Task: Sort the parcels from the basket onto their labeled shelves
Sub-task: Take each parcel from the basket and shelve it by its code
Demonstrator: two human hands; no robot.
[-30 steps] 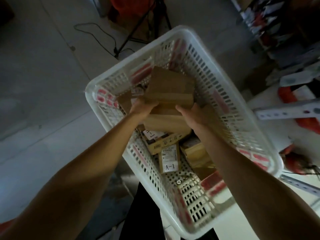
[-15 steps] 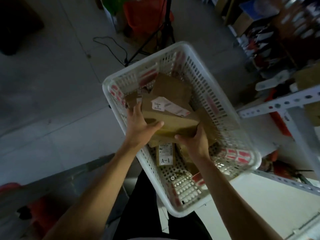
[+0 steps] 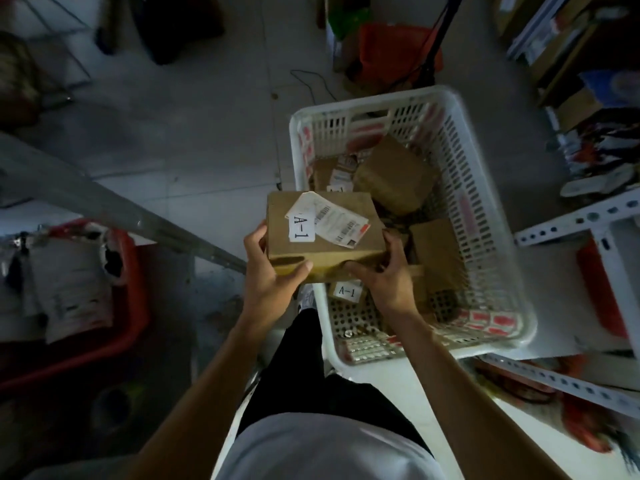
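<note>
A brown cardboard parcel point(image 3: 322, 245) with a white "A-1" sticker and a shipping label is held above the left rim of the white plastic basket point(image 3: 483, 202). My left hand point(image 3: 268, 271) grips its near left corner, thumb on the front face. My right hand point(image 3: 384, 275) grips its near right corner from below. Several more brown parcels lie in the basket, among them a wrapped one point(image 3: 393, 174) at the back and another "A-1" parcel point(image 3: 346, 292) under my hands.
A red bin point(image 3: 133, 317) with grey bags stands on the left behind a metal bar point(image 3: 104, 202). White perforated shelf rails point(image 3: 571, 223) stand at the right, with red bags beneath them. A tripod, a cable and orange bags lie on the floor beyond the basket.
The parcel has come up out of the basket and turned label-up, now over the left rim. The view has swung left, so the basket sits further right.
</note>
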